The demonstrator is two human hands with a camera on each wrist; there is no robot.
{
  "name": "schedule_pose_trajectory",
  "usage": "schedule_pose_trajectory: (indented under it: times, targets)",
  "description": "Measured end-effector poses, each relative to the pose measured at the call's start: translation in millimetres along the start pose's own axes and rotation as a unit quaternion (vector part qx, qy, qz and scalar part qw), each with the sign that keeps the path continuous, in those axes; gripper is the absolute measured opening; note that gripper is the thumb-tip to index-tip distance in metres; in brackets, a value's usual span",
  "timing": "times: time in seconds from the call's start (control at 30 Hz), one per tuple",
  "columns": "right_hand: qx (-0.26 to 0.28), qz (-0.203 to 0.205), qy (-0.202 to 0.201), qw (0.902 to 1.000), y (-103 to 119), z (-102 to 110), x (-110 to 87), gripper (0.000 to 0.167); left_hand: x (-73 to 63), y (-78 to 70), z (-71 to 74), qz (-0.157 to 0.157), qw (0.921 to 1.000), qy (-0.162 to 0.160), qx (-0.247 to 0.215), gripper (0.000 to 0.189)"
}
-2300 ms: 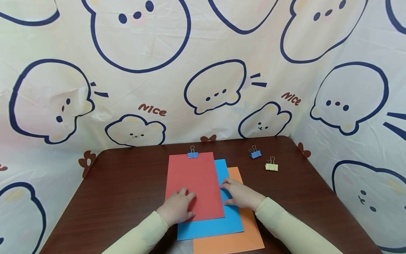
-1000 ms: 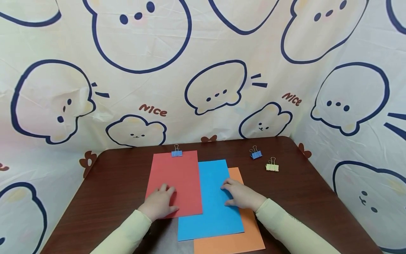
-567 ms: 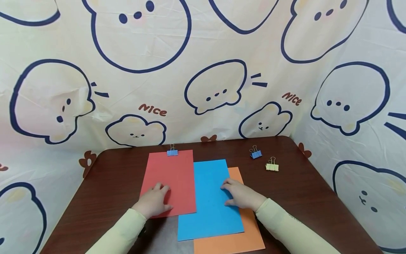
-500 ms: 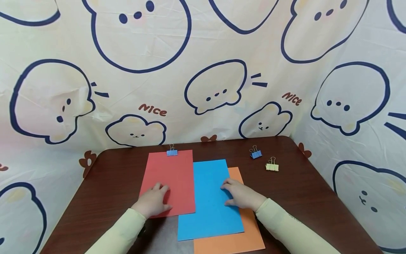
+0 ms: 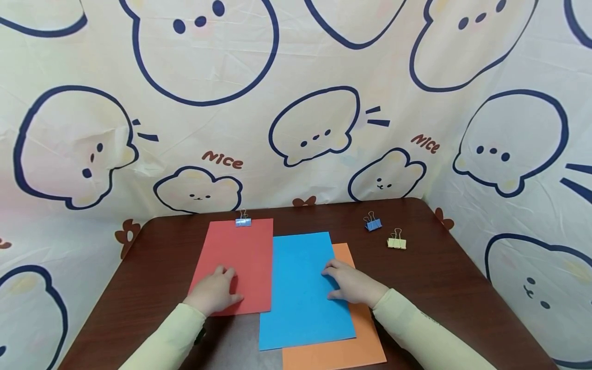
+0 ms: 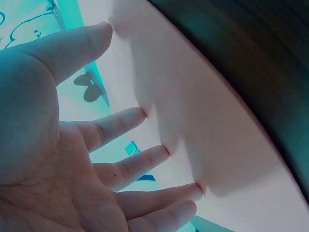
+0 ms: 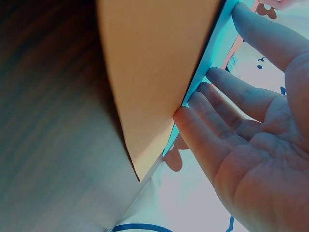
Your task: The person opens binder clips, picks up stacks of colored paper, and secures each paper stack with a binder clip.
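A red sheet (image 5: 245, 257) lies on the left with a blue binder clip (image 5: 243, 222) on its far edge. My left hand (image 5: 214, 293) rests on its near left part; in the left wrist view the spread fingertips (image 6: 161, 151) press on the sheet's surface. Partly under the red sheet is a blue sheet (image 5: 302, 288), which overlaps an orange sheet (image 5: 335, 354) to its right. My right hand (image 5: 353, 282) lies over the blue sheet's right side. Its extended fingertips (image 7: 182, 114) touch the blue and orange sheets near their edges in the right wrist view.
Toward the back right of the dark wooden table (image 5: 444, 288) stand a loose blue binder clip (image 5: 372, 224) and a pale yellow binder clip (image 5: 396, 243). A white curtain (image 5: 250, 128) printed with cartoon bears hangs behind the table and along its sides.
My left hand has slid the red sheet, with its binder clip, leftward across the blue sheet, uncovering more of the blue. My right hand, the blue and orange sheets and the loose clips stay put.
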State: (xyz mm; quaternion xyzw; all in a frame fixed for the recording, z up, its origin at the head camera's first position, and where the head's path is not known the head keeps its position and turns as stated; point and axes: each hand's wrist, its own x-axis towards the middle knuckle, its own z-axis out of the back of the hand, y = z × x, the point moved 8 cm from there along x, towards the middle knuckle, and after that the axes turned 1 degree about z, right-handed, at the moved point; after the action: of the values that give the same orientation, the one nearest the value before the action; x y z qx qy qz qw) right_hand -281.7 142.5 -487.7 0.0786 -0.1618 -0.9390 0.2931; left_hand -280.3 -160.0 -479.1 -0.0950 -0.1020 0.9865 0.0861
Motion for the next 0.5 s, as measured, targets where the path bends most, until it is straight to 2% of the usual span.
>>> schedule_pose_trajectory:
  times: [0.5]
  targets:
    - [-0.006,0.004,-0.002,1.0,2.9,3.3,-1.7,0.054,-1.8,26.4,7.5,0.028,0.9995,-0.01,-0.01,0.074]
